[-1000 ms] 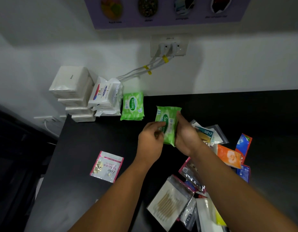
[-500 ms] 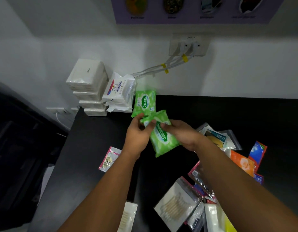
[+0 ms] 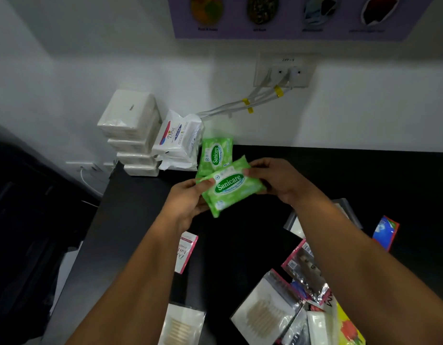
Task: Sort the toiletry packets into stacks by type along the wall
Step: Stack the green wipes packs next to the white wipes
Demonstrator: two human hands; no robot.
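The held pack (image 3: 230, 188) lies tilted between both grips (label up): left grip (image 3: 188, 202) pinches its left end, right grip (image 3: 277, 180) its right end, just in front of the wall pack (image 3: 216, 151).

black table (image 3: 340, 175) | white packet stack (image 3: 130, 135) | Dove packs (image 3: 175, 138) | 1 Sanicare packet (image 3: 215, 150) | loose sachets (image 3: 305, 270)

Pink sachet (image 3: 187, 251) half hidden by L forearm (image 3: 145, 272); poster (image 3: 290, 18) text blurred.
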